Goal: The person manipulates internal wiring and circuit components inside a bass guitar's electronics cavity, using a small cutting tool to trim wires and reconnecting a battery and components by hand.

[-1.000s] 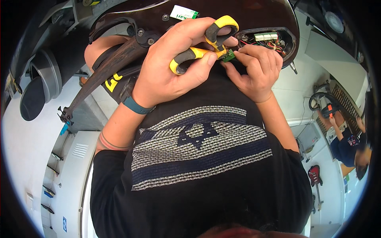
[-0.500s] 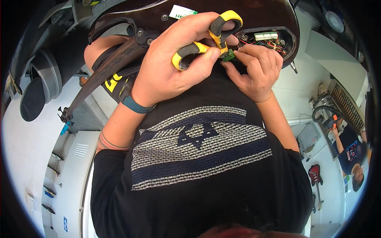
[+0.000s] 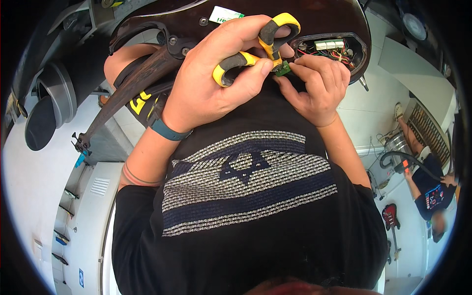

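My left hand (image 3: pixel 211 73) is closed round the yellow-and-black looped handles of scissors (image 3: pixel 275 34). Their short visible end points down at a small green circuit board (image 3: pixel 283 68), right by it; whether they touch cannot be told. Fingers and thumb of my right hand (image 3: pixel 317 91) pinch the board's right edge. Behind the hands a dark brown guitar body (image 3: pixel 314 19) lies across my lap, its neck (image 3: pixel 123 91) reaching to the lower left. An open cavity (image 3: pixel 365 49) in the body, beyond my right hand, shows red and other wires and a white connector block (image 3: pixel 329 45).
A white-and-green card (image 3: pixel 226 14) lies on the guitar body. At the right, another person (image 3: pixel 432 189) holds a dark hose beside a metal canister (image 3: pixel 397 143). A red guitar (image 3: pixel 391 219) stands lower right. On the left is a grey bin (image 3: pixel 59 93).
My hands, the scissors and the board stay almost still. At the right, the other person has shifted further into view, and the dark hose has moved with them.
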`<control>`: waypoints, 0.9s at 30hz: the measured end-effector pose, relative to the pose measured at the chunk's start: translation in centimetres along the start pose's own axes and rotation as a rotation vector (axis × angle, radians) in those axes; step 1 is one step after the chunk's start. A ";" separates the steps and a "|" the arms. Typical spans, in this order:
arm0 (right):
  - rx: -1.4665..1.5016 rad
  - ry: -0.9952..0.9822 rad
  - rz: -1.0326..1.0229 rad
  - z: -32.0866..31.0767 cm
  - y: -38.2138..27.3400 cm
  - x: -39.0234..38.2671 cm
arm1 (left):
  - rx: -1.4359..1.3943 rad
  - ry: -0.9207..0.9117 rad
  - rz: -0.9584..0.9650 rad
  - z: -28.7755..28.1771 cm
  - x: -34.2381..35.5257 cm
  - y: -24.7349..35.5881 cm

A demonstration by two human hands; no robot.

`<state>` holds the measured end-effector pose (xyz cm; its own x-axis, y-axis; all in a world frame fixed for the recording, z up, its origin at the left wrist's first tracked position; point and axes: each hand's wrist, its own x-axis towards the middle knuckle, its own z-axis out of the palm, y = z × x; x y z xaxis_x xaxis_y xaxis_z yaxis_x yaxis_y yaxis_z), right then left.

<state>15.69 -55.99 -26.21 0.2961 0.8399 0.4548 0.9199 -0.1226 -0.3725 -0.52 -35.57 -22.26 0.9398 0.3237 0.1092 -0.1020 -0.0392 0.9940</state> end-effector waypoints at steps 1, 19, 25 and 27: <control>0.000 0.000 0.000 0.0 0.0 0.0 | 0.003 -0.006 0.007 0.0 -0.1 0.0; 0.023 -0.006 0.016 0.3 1.5 0.4 | -0.398 0.463 0.199 -7.3 0.6 6.2; 0.006 -0.047 0.041 0.0 2.0 0.0 | 0.056 0.644 0.344 -13.2 4.2 7.6; -0.001 -0.057 0.053 -0.3 2.3 -0.3 | 0.600 0.799 0.375 -15.0 6.1 6.7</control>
<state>17.80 -56.69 -26.92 0.3290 0.8609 0.3881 0.9037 -0.1678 -0.3939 -0.34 -19.69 -14.90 0.3728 0.7119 0.5952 0.0413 -0.6535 0.7558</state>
